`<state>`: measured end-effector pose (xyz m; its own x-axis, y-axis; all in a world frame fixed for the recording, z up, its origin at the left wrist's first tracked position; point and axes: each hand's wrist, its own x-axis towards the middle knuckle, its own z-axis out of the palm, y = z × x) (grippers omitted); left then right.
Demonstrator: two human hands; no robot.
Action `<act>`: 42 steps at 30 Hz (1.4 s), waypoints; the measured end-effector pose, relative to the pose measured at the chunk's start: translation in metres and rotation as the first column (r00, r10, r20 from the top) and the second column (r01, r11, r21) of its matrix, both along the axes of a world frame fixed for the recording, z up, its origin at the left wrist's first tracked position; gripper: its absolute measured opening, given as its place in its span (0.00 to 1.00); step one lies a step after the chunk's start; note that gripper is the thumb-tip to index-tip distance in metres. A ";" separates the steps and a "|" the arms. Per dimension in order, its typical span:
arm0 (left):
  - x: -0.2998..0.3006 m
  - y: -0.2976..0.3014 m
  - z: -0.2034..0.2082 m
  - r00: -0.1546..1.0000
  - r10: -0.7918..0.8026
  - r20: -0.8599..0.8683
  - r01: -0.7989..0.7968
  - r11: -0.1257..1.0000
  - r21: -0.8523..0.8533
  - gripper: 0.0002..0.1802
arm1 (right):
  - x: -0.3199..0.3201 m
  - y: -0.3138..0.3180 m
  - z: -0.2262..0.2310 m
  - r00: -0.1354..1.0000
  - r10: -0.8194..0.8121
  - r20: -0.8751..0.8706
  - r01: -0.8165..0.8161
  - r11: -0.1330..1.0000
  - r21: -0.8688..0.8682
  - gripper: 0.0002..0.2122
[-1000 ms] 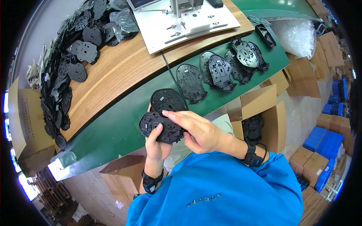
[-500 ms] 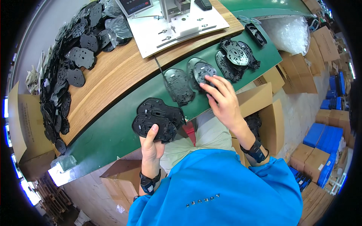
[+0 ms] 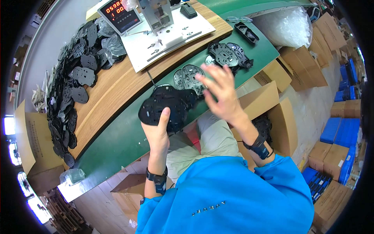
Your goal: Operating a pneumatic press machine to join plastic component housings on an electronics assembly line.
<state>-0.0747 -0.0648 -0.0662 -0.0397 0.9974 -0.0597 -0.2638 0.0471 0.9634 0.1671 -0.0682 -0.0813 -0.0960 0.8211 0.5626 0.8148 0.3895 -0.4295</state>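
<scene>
My left hand (image 3: pixel 157 130) is closed on a stack of black plastic shells (image 3: pixel 165 103), thumb on top, held over the green table's near edge. The shells are flat with rounded lobes. Raised above the table, my right hand (image 3: pixel 222 93) has its fingers spread and slightly blurred, with nothing in them. Just left of its fingertips lie overlapping black plastic plates (image 3: pixel 191 77) with moulded ribs. Farther right, another group of black plastic shells (image 3: pixel 228 54) rests on the green table. The held stack partly hides what lies behind it.
A press fixture (image 3: pixel 156 17) on a white base stands at the back beside a counter box with a lit red display (image 3: pixel 120 15). Black plates (image 3: pixel 83 76) are heaped on the wooden board at left. An open carton (image 3: pixel 286 121) stands at right; a black tray (image 3: pixel 246 33) lies far right.
My right hand has come up off the plate it was touching, fingers now spread. My left hand has carried its shells forward, nearer the plates on the table. The whole view has shifted slightly.
</scene>
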 end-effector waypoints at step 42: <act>0.047 0.021 -0.015 0.328 0.232 -0.916 0.559 0.734 0.386 0.38 | 0.118 0.006 -0.012 0.948 -0.259 0.186 0.285 0.949 -0.132 0.34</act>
<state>-0.0279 -0.0437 -0.0815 0.4987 0.7611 0.4148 0.6737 -0.6414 0.3670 0.2851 -0.0621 -0.0933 0.0629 0.9045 0.4218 0.9444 0.0827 -0.3181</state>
